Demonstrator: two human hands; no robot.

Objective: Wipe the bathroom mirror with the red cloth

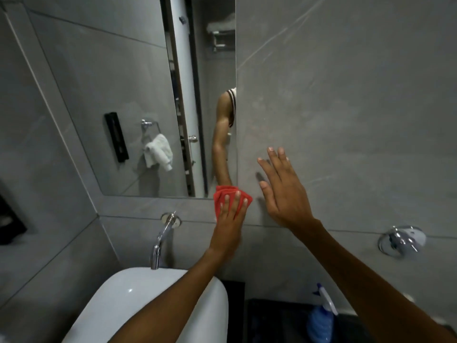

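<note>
The bathroom mirror (138, 100) hangs on the grey tiled wall, filling the upper left. My left hand (231, 219) presses the folded red cloth (222, 195) flat against the mirror's bottom right corner, partly on the tile just below it. The cloth's reflection and my arm's reflection show in the glass above. To the right of the mirror's edge my right hand (282, 191) rests with fingers spread against the bare tile wall, holding nothing.
A chrome wall tap (160, 241) juts out over the white basin (138, 305) below the mirror. A chrome wall fitting (401, 240) sits at the right. A blue spray bottle (321, 318) stands on the dark counter at the bottom right.
</note>
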